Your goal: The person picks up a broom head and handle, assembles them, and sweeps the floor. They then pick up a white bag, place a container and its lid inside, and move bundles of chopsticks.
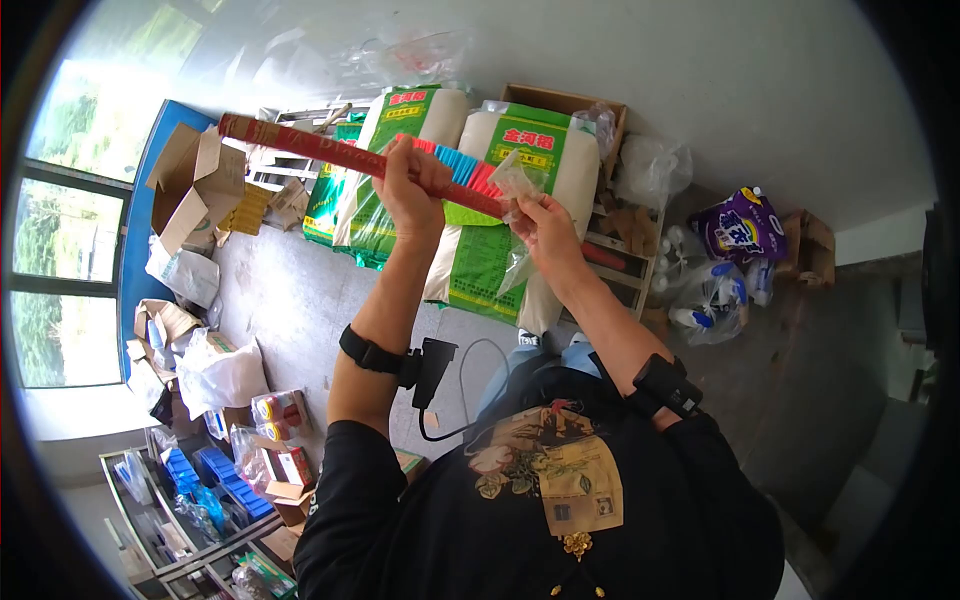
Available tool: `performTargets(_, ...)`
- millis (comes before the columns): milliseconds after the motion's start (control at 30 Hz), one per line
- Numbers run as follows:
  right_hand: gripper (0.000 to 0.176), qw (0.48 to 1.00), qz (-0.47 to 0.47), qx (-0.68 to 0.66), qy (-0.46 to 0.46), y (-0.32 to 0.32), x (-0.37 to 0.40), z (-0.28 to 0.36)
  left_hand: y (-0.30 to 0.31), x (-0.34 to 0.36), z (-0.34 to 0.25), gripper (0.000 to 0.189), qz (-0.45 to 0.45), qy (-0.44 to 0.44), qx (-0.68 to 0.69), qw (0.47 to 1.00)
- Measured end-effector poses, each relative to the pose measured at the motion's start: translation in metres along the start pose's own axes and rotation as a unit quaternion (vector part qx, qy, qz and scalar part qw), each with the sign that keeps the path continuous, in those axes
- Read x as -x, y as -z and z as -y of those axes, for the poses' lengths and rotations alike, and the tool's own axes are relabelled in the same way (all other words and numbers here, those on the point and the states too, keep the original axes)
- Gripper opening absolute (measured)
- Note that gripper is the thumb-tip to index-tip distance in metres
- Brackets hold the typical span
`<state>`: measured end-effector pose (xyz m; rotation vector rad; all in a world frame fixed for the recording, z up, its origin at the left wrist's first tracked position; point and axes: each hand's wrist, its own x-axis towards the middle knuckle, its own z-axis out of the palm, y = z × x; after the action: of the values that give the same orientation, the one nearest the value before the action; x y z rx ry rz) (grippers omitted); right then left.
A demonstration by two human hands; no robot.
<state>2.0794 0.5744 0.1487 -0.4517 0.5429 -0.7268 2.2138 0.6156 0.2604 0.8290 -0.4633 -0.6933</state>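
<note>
The grey concrete floor [300, 300] carries everything here. At its far edge, against the wall, large white-and-green sacks [480, 270] lean side by side. An opened cardboard box [195, 185] stands at the floor's left edge by the window. A purple bag [740, 228] sits among clear plastic bags at the right end of the far edge.

Above the floor, in front of the sacks, the person holds a long brush [300, 145] in the air. Its red handle slants from the upper left down to the right. Its blue and red bristles stand just right of the left hand, between the two hands.

The left hand [410, 185] is a closed fist wrapped around the handle, next to the bristles. The right hand [545, 225] is at the brush's right end, its thumb and fingers pressed together on a piece of clear plastic wrap [515, 180] that hangs about the bristles. The two hands are near each other but do not touch.

A black strap [370, 353] circles the left wrist.
</note>
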Motion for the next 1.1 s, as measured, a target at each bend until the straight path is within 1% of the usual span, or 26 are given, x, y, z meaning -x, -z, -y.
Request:
performTargets(67,0.006,0.998,-0.018,-0.051,-0.022,0.000,0.000,0.004,0.011,-0.002,0.000,0.032,0.003,0.009,-0.008,1.000)
performTargets(167,0.008,0.993,-0.020,-0.103,-0.053,0.000,0.002,0.009,0.015,-0.003,-0.005,0.030,0.121,0.011,0.020,0.992)
performTargets(267,0.012,0.988,0.005,-0.127,-0.090,-0.002,0.007,0.017,0.019,-0.007,-0.022,0.029,0.210,0.029,0.006,0.977)
performTargets(333,0.015,0.982,0.017,-0.147,-0.119,-0.002,0.008,0.019,0.014,-0.010,-0.017,0.026,0.031,0.004,0.030,0.999)
performTargets(367,0.016,0.977,0.020,-0.164,-0.136,-0.003,0.008,0.018,0.012,-0.011,-0.017,0.025,-0.059,-0.011,0.041,0.997)
performTargets(400,0.017,0.972,0.023,-0.180,-0.149,-0.005,0.006,0.018,0.020,-0.015,-0.016,0.034,-0.058,0.008,0.018,0.998)
performTargets(500,0.019,0.957,0.023,-0.203,-0.207,0.000,0.010,0.002,0.033,-0.017,-0.006,0.040,-0.164,0.037,0.014,0.986)
performTargets(533,0.018,0.949,0.043,-0.221,-0.219,0.002,0.013,-0.001,0.033,-0.017,-0.007,0.041,-0.197,0.021,0.005,0.980)
performTargets(600,0.018,0.932,0.082,-0.256,-0.243,0.005,0.017,-0.005,0.029,-0.013,-0.016,0.041,-0.222,-0.002,0.020,0.975)
performTargets(633,0.017,0.936,0.094,-0.244,-0.235,0.006,0.017,-0.004,0.026,-0.011,-0.020,0.041,-0.234,-0.011,0.026,0.972)
performTargets(700,0.017,0.944,0.116,-0.219,-0.219,0.005,0.017,0.000,0.030,-0.014,-0.019,0.039,-0.226,-0.020,0.008,0.974)
performTargets(800,0.011,0.949,0.115,-0.183,-0.229,-0.002,0.024,0.010,0.043,-0.021,-0.020,0.037,-0.210,-0.028,-0.017,0.977)
performTargets(867,0.011,0.943,0.109,-0.204,-0.240,-0.002,0.033,0.013,0.047,-0.027,-0.028,0.035,-0.213,-0.032,-0.014,0.976)
performTargets(900,0.010,0.939,0.106,-0.217,-0.247,0.000,0.038,0.014,0.058,-0.033,-0.032,0.034,-0.236,-0.056,-0.031,0.970)
performTargets(967,0.010,0.901,0.219,-0.301,-0.225,0.025,0.046,0.028,0.099,-0.050,-0.044,0.033,-0.279,-0.103,-0.067,0.953)
performTargets(1033,0.015,0.951,0.083,-0.259,-0.146,0.026,0.077,0.081,0.151,-0.057,-0.075,0.032,-0.255,-0.138,-0.061,0.955)
performTargets(1100,0.015,0.971,0.012,-0.205,-0.123,0.078,0.076,0.096,0.171,-0.055,-0.110,0.033,-0.267,-0.130,0.022,0.955)
